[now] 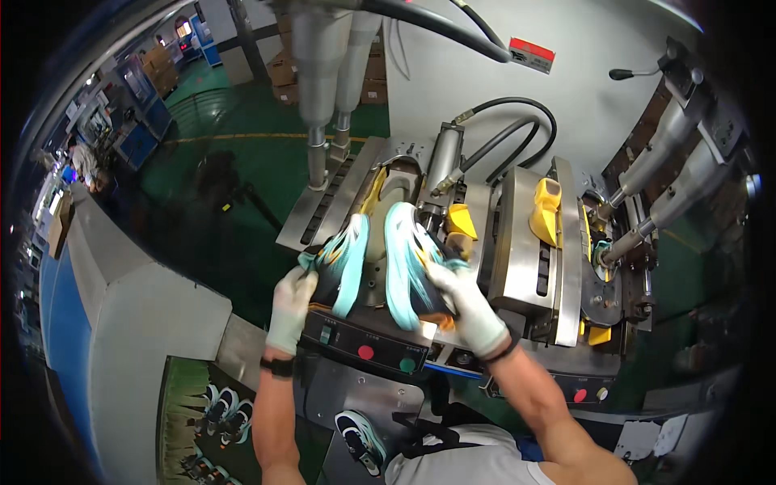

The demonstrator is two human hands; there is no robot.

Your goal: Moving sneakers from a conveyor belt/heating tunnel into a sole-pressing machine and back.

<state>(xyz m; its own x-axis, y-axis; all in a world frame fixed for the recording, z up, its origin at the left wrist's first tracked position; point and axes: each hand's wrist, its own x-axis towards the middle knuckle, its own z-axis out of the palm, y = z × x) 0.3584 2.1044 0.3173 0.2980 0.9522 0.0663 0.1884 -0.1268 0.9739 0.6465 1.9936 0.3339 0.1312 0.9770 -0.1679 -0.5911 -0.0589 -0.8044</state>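
Observation:
My left hand (291, 305), in a white glove, grips a sneaker (350, 263) with a teal and white sole and a black upper. In my right hand (467, 307), also gloved, is a matching sneaker (399, 263), its sole turned up and inward. The two shoes are held side by side, toes pointing away, above the left station of a metal shoe press (393, 182). Each hand closes around the upper near the heel end. Whether the shoes touch the press bed cannot be told.
Below the shoes runs a black control panel (388, 346) with red and green buttons. Yellow pads (546, 212) stand on the right station, under slanted cylinders (675, 182). Another sneaker (360, 440) lies near my body. Several shoes fill a green-lined rack (182, 420) at lower left.

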